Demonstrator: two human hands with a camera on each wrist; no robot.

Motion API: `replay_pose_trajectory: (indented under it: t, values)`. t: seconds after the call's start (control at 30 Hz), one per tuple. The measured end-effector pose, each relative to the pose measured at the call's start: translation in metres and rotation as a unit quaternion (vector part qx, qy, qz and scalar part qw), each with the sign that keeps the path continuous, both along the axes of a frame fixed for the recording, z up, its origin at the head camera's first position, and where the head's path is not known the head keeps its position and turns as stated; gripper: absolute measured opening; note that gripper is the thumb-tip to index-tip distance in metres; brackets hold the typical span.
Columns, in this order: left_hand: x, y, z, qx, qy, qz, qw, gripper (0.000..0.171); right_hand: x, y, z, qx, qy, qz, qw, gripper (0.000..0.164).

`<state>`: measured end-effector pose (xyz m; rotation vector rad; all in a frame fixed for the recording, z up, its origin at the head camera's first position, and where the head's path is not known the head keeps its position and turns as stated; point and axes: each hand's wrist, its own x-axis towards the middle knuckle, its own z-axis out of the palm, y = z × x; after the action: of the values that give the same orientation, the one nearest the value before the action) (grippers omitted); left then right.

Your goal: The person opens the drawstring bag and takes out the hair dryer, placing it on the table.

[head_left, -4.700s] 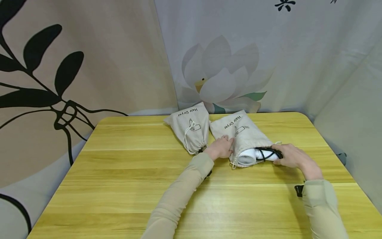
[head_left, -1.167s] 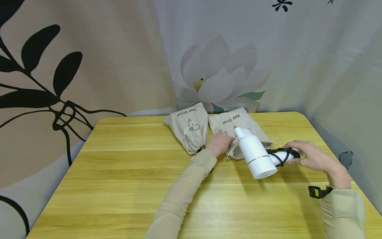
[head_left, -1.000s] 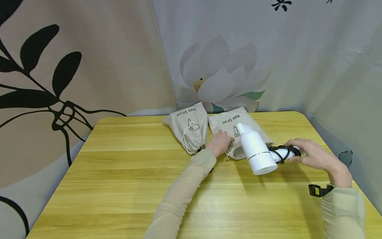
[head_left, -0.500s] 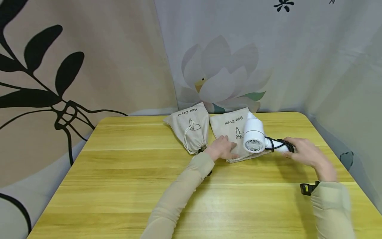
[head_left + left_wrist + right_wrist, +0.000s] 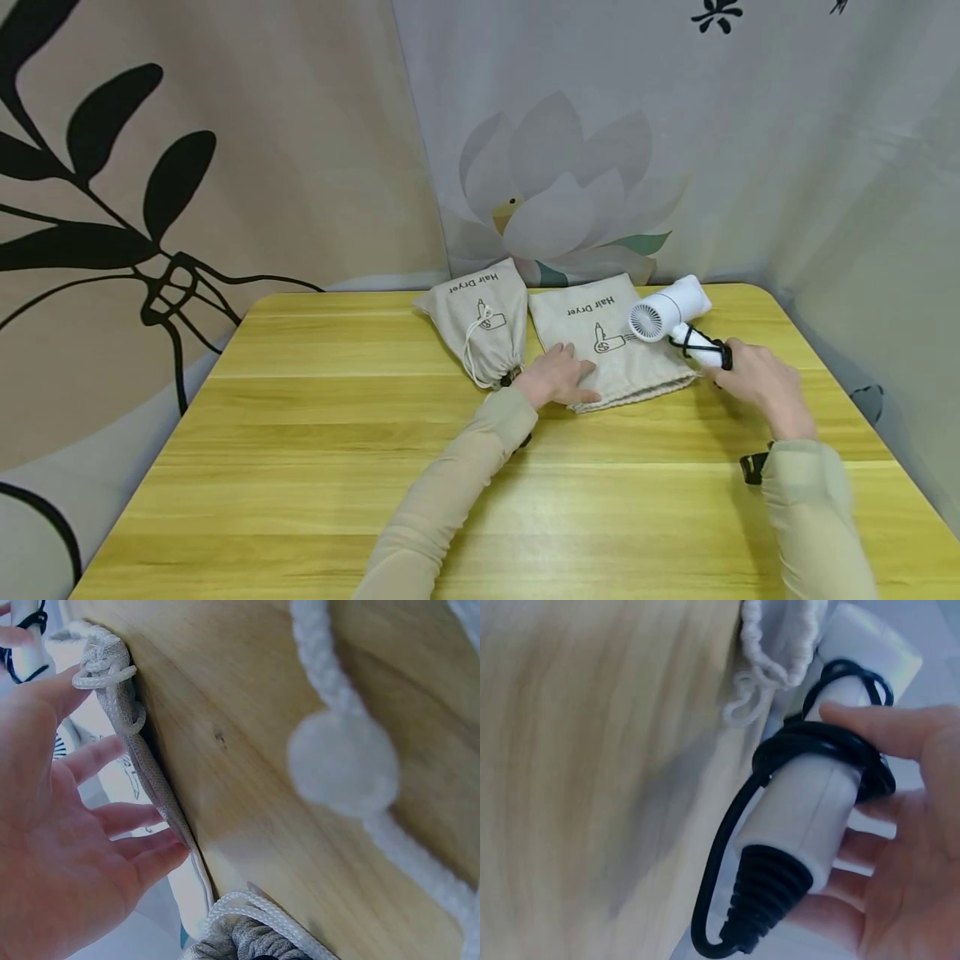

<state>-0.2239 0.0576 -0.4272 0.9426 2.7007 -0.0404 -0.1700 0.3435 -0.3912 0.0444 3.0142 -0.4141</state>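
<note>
My right hand point(image 5: 761, 383) grips the handle of a white hair dryer point(image 5: 670, 310), its black cord point(image 5: 821, 746) wound round the handle. In the head view the dryer is over the right part of a flat beige drawstring bag point(image 5: 600, 367) printed "Hair Dryer"; whether it touches the cloth I cannot tell. My left hand point(image 5: 558, 377) rests on that bag's left side with fingers spread. From the left wrist, its fingertips point(image 5: 161, 862) lie near the bag's edge. The bag's mouth faces the person.
Just left of the flat bag lies a second, bulging "Hair Dryer" bag point(image 5: 483, 325), cinched with a white drawstring point(image 5: 468, 350). Everything lies at the back of a wooden table point(image 5: 337, 467). A printed curtain point(image 5: 315, 150) hangs behind it.
The hair dryer has come out of the right bag, swung toward the person, then moved back over the bag and turned rightward. The bag now lies flat; my left hand has stayed on it.
</note>
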Motion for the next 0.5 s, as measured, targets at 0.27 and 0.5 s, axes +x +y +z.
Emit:
replay_pose_trajectory:
  t: [0.27,0.5]
  values:
    - [0.0000,-0.0007,-0.0014,-0.005,0.010,-0.002,0.9999,0.062,-0.0046,0.0038,-0.0072,0.008,0.004,-0.056,0.998,0.045]
    - [0.0000,-0.0008,-0.0015,-0.012,0.022,-0.012,0.9996,0.062,-0.0074,0.0055,-0.0097,0.015,-0.008,-0.074,0.997,0.041]
